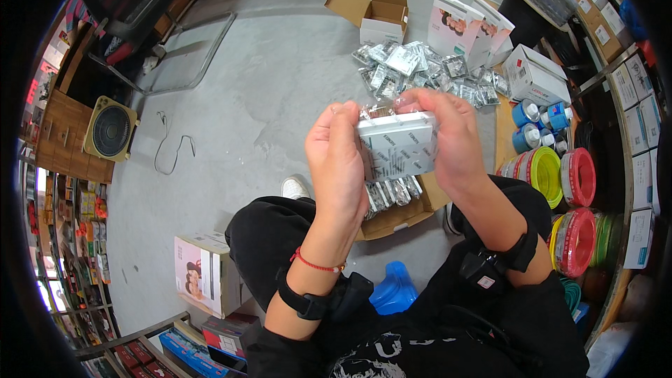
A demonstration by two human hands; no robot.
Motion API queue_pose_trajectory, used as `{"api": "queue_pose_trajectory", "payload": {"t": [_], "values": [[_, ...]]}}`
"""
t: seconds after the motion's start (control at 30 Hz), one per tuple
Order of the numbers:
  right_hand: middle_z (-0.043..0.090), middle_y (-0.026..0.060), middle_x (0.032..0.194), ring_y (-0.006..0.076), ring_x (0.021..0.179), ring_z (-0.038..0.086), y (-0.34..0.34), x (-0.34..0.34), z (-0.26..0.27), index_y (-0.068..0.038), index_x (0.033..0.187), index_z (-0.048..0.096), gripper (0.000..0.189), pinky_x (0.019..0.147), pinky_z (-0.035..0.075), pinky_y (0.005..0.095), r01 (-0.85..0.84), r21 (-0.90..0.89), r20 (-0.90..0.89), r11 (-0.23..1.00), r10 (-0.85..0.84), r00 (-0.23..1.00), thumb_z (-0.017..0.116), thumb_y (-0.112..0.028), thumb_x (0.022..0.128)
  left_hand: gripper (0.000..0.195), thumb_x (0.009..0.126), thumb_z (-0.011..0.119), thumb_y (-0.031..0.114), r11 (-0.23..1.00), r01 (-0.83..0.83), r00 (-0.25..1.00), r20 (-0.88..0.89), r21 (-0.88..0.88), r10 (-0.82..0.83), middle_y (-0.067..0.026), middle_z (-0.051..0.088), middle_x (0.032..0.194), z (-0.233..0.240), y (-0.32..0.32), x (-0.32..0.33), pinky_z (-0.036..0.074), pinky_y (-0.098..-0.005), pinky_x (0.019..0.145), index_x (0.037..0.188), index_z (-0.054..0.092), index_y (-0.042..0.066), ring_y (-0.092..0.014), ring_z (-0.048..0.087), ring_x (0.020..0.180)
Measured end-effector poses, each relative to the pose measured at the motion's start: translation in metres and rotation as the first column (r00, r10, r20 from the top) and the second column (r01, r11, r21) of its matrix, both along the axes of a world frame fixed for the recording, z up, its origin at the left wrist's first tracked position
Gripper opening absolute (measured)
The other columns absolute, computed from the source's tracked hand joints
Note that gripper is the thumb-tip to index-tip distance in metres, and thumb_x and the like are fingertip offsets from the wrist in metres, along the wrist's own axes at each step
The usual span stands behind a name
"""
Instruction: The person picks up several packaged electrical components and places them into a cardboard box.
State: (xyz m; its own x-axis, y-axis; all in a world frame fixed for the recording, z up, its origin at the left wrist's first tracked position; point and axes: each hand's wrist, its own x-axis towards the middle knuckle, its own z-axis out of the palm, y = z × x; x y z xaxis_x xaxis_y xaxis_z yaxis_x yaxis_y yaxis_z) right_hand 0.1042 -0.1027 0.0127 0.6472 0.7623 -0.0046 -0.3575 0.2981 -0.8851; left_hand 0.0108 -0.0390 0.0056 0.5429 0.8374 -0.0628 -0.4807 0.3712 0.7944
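Observation:
Between my left hand [336,152] and my right hand [454,136] is a flat white switch plate or similar electrical fitting [401,147] in a clear printed plastic bag. Both hands grip the bag near its upper edge, and the fingertips partly hide behind the crinkled film. Directly below, an open cardboard box [396,226] sits on the floor between my legs. It holds a row of similar bagged pieces [391,192], partly covered by the item in my hands. Beyond my hands lies a heap of small bagged fittings [404,60].
An open carton [383,20] and printed boxes [454,23] stand behind the heap. On the right are blue cans [526,136], wire coils [577,176] and shelving. At left are a fan [110,128], a chair [210,58] with a person partly visible, and a loose cord [176,152].

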Motion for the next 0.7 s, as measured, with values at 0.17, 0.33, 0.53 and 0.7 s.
{"api": "queue_pose_trajectory", "payload": {"t": [0.17,0.33,0.53,0.7], "values": [[0.057,0.0109,0.081,0.0112,0.078,0.052,0.004,0.000,-0.009,-0.002,0.075,0.054,0.015,0.065,0.041,0.0216,0.004,-0.099,0.139,0.995,0.009,0.990,0.042,-0.011,0.076,0.020,0.077,0.041,0.008,0.995,-0.100,0.993,-0.061,-0.027,0.099,0.0058,0.038,0.055,0.000,-0.001,0.003,0.025,-0.0172,0.043,0.057,0.039,0.009,-0.001,0.029,0.049],[0.052,0.0045,0.093,0.0197,0.092,0.046,0.005,0.006,-0.003,-0.009,0.087,0.052,0.023,0.083,0.030,0.0321,0.270,0.255,0.952,0.929,-0.289,0.097,0.057,-0.017,0.066,0.017,0.076,0.041,0.009,0.988,-0.132,0.984,-0.132,-0.080,0.121,0.0048,0.040,0.056,0.001,0.005,0.001,0.026,-0.0172,0.045,0.060,0.044,0.007,-0.002,0.032,0.052],[0.040,0.0000,0.101,0.0154,0.105,0.034,-0.003,-0.011,0.000,-0.013,0.112,0.037,0.078,0.093,0.012,0.0496,0.281,-0.220,0.889,0.934,0.310,-0.336,0.070,-0.026,0.042,0.013,0.076,0.043,0.011,0.969,-0.202,0.968,-0.178,-0.145,0.176,0.0023,0.045,0.061,-0.001,0.015,-0.007,0.031,-0.0182,0.050,0.068,0.050,0.003,-0.004,0.038,0.056],[0.041,0.0021,0.097,0.0178,0.096,0.040,0.002,-0.006,-0.014,-0.011,0.108,0.037,0.074,0.090,0.022,0.0415,0.276,-0.170,0.899,0.946,0.263,-0.349,0.067,-0.015,0.041,0.013,0.075,0.045,0.011,0.966,-0.185,0.967,-0.209,-0.183,0.145,0.0008,0.046,0.066,-0.006,0.019,-0.009,0.033,-0.0188,0.056,0.068,0.051,0.002,-0.006,0.041,0.061]]}}
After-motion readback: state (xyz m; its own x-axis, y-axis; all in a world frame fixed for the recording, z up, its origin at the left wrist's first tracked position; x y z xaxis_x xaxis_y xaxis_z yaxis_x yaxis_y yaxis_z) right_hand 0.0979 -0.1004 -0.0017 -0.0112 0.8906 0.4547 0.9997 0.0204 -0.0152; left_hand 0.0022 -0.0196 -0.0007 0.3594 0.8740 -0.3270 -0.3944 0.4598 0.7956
